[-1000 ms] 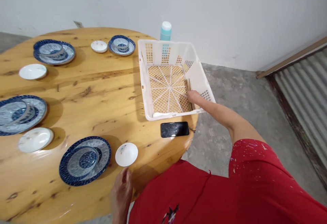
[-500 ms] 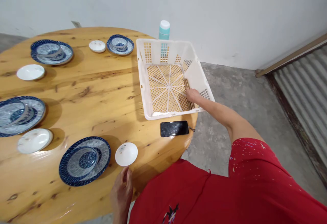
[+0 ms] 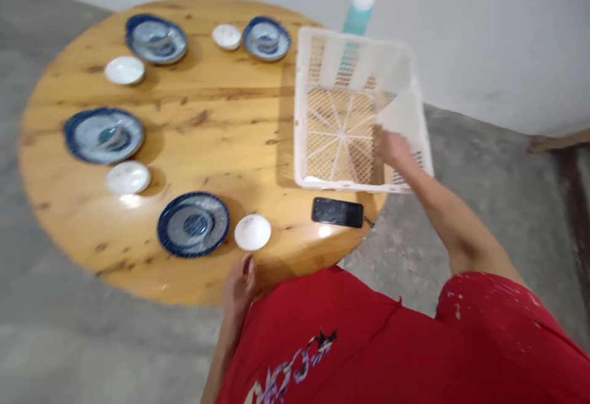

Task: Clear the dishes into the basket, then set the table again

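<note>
My right hand (image 3: pixel 393 147) is inside the white plastic basket (image 3: pixel 300 115), closed around a bundle of thin brown chopsticks (image 3: pixel 378 167) by its right wall; motion blurs their outlines. At the table's near edge, my left hand (image 3: pixel 242 281) has its fingers curled in, and I see nothing in them. Just beyond its fingertips sits a small white bowl (image 3: pixel 252 232). Left of that bowl is a blue-patterned plate (image 3: pixel 168 232) with a blue-and-white bowl (image 3: pixel 196 225) on it.
More blue plates (image 3: pixel 83 152) with bowls and small white dishes (image 3: pixel 128 178) stand around the round wooden table (image 3: pixel 207 152). A black phone (image 3: pixel 337 212) lies in front of the basket. Behind it stands a turquoise bottle (image 3: pixel 357 16) with a white cap.
The camera view has shifted, so the table shows more fully and things sit higher and mostly further right. My right hand stays on the chopsticks in the basket; my left hand stays by the white bowl.
</note>
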The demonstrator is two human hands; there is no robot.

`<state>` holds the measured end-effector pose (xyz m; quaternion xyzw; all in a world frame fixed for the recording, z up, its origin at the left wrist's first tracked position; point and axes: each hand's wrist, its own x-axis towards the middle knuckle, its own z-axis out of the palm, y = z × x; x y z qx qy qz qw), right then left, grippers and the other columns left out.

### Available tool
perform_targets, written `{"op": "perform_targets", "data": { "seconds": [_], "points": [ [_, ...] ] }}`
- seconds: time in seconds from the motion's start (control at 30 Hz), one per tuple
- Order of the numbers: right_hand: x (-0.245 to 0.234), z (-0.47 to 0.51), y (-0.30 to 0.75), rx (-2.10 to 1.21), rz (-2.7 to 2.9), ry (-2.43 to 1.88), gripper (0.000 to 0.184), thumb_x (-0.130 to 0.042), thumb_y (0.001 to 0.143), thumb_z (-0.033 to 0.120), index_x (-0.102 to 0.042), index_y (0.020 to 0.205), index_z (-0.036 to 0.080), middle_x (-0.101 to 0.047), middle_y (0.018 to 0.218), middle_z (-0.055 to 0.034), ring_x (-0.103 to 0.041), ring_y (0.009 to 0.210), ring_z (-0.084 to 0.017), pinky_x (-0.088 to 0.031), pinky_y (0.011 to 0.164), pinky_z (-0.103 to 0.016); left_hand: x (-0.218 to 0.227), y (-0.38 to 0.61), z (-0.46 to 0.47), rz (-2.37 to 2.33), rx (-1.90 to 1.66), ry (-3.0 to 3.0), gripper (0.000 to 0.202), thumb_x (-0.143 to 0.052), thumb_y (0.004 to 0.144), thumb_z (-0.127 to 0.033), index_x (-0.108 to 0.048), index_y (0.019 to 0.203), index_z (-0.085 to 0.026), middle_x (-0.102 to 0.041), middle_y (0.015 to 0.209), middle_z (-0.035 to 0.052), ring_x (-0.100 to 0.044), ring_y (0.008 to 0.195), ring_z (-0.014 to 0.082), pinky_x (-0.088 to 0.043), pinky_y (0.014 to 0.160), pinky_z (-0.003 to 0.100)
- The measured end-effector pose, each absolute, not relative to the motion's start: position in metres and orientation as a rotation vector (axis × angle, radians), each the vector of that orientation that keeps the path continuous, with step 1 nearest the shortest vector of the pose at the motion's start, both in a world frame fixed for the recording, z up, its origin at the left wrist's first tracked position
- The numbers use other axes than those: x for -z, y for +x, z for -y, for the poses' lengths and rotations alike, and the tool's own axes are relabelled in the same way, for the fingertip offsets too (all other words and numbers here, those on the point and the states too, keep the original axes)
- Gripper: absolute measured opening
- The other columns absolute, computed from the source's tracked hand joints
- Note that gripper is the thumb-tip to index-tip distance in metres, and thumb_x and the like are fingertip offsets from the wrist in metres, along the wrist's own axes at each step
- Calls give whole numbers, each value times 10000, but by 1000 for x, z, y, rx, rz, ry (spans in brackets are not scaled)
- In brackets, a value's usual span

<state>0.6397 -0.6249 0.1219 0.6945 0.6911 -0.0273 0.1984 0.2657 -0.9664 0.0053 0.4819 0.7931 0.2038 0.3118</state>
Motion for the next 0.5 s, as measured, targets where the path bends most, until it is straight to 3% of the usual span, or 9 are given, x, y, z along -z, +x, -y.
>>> {"op": "perform_targets", "data": {
  "seconds": [0.07,0.17,0.27,0.3,0.4,0.5],
  "points": [
    [-133,634,636,-65,-2115,2179,487,-248,1044,297,-531,1380,87,-685,1190,-247,-669,1112,-288,-509,932,-392,-7,267,971,-2103,-537,1240,404,-434,914,-410,-674,1108,-150,-740,1078,112,-699,951,225,-539,879,352],
    [-149,668,627,-70,-2611,2407,525,-243,1015,485,-500,1416,264,-705,1178,-148,-722,943,-200,-541,839,-316,-6,268,978,-2108,-538,1203,387,-422,933,-371,-670,1116,-137,-736,1081,123,-698,954,216,-540,882,346],
    [-152,720,611,-167,-2901,2190,484,-307,994,489,-482,1440,422,-750,1021,-98,-724,942,-243,-564,816,-366,-5,269,986,-2115,-524,1188,372,-409,947,-335,-674,1113,-132,-739,1075,131,-702,967,223,-545,883,355],
    [-149,737,604,-71,-2959,2001,504,-343,980,477,-452,1470,432,-756,1020,-98,-723,960,-271,-579,791,-393,-5,270,989,-2123,-520,1184,373,-406,951,-331,-674,1117,-131,-740,1082,133,-705,969,227,-548,881,362],
    [-128,771,576,239,-3112,1530,470,-463,945,375,-548,1404,431,-763,1009,-84,-735,899,-253,-599,791,-392,-6,269,997,-2141,-517,1184,375,-410,951,-336,-684,1109,-135,-745,1091,133,-715,966,231,-560,866,362],
    [-100,787,544,451,-3360,994,386,-478,958,233,-624,1308,305,-756,991,-83,-726,868,-204,-589,785,-335,-7,267,1014,-2196,-532,1169,365,-418,939,-356,-702,1062,-161,-763,1049,108,-731,927,227,-580,819,345]
  ]
}}
